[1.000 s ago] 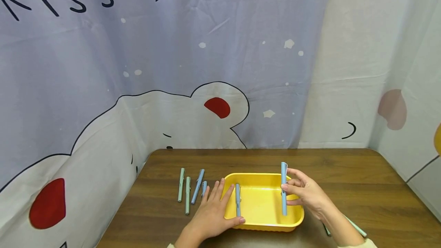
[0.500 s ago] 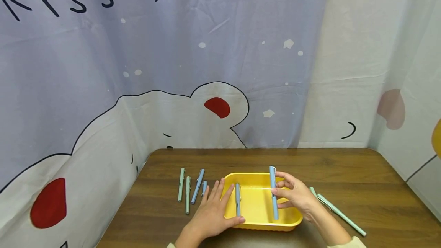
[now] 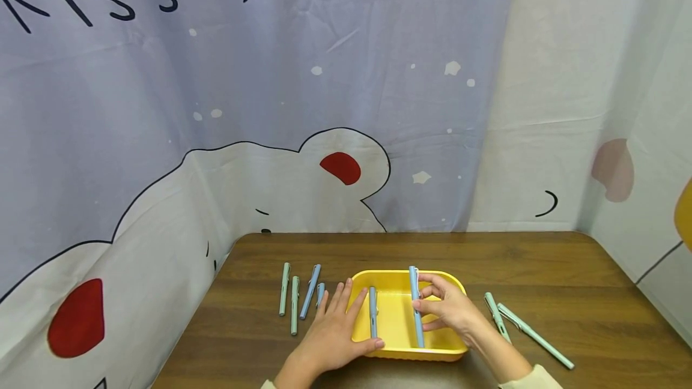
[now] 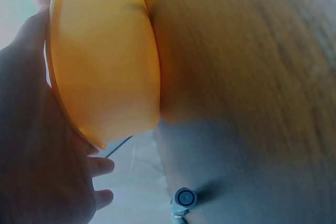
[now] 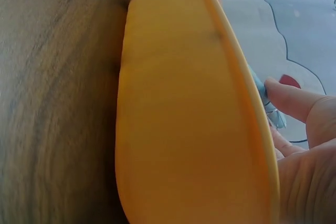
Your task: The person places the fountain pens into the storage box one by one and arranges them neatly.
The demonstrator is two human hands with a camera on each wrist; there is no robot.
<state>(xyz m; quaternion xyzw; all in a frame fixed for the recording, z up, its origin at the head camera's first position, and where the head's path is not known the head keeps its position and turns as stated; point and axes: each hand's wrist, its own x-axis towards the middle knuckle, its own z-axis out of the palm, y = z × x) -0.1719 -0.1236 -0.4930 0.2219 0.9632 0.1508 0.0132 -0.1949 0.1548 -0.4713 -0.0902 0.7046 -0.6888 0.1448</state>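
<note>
R hand (image 3: 446, 308) pinches slim, pale-blue pen (image 3: 415, 293) w/ clip btwn thumb & fingertips, clip end poking above rim of yellow tray (image 3: 393, 326). L hand (image 3: 335, 335) rests on tray, fingers spread; 2nd blue pen (image 3: 373, 308), inside, just beside L thumb.

A blue pen (image 3: 418, 320) (capped) slants over the yellow basket (image 3: 393, 324), contact unclear.

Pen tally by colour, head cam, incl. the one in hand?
Blue pens: 4 (one held by the right hand, one partly hidden by the left hand)
Green pens: 4
Total: 8 pens in view
</note>
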